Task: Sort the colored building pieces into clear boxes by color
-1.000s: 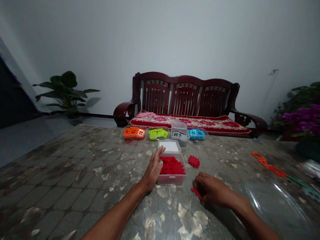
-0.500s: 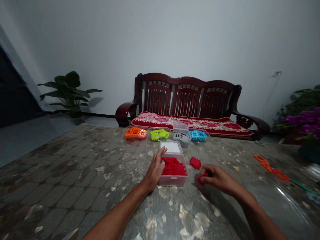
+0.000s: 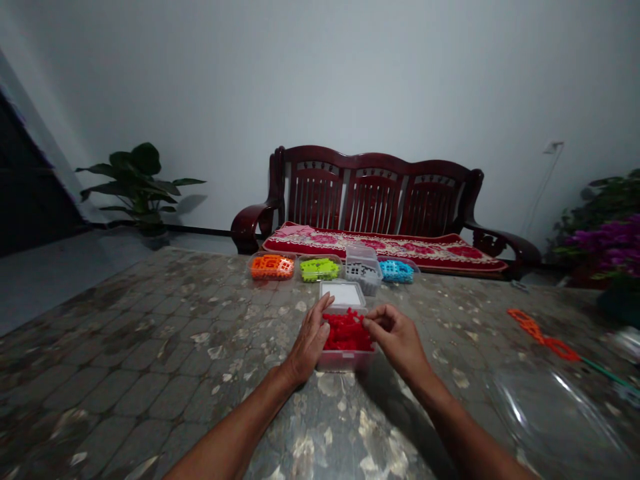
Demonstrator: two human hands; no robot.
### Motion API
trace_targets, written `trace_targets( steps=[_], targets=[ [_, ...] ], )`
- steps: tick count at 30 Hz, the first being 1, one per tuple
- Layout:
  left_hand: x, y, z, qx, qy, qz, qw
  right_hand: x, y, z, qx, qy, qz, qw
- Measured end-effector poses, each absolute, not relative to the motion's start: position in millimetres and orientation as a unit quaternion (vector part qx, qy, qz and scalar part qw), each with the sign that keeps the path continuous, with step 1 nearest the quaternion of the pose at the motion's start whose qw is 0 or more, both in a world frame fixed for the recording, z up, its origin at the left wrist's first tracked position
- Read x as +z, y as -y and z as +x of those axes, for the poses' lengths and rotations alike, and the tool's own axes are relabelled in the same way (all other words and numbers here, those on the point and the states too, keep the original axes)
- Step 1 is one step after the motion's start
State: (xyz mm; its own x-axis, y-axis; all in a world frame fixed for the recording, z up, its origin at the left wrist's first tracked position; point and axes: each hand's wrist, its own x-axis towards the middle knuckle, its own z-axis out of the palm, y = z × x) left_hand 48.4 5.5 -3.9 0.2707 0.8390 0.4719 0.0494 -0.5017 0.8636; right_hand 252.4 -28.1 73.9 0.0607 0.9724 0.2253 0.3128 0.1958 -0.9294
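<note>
An open clear plastic box full of red gear-edged building pieces stands before me, its white lid folded back behind it. My left hand is wrapped around the box's left side, thumb over the rim. Over the right rim, my right hand pinches its thumb and forefinger together at a red building piece. Blur hides where that piece ends and the pile begins. The spot where a red piece lay on the table is covered by my right hand.
Behind the box are containers of orange pieces, green pieces, grey pieces and blue pieces. An orange linked shape and a clear plastic cover lie at the right. A wooden bench stands beyond the table.
My right hand has moved left and up from the tabletop to the box's right rim, carrying a red building piece. My left hand has stayed on the box.
</note>
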Motion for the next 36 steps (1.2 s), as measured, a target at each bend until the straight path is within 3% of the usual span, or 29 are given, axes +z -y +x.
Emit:
trace_targets(
  steps=[6,13,17,27,32,36],
  targets=[
    [-2,-4,48,0.508,-0.316,0.708,0.375,77,35,254,0.201,0.676,-0.615,0.353],
    [-3,-5,48,0.510,-0.317,0.702,0.382,73,15,299,0.115,0.648,-0.641,0.395],
    [-5,-6,48,0.510,-0.316,0.702,0.384,54,-7,339,0.146,0.583,-0.681,0.419],
    [-8,-6,47,0.506,-0.337,0.709,0.357,17,-12,341,0.139,0.666,-0.697,0.225],
    [-10,-6,48,0.508,-0.338,0.707,0.358,22,-12,342,0.122,0.657,-0.707,0.232],
    [-12,-6,49,0.518,-0.318,0.696,0.382,43,-8,328,0.158,0.663,-0.657,0.321]
  ],
)
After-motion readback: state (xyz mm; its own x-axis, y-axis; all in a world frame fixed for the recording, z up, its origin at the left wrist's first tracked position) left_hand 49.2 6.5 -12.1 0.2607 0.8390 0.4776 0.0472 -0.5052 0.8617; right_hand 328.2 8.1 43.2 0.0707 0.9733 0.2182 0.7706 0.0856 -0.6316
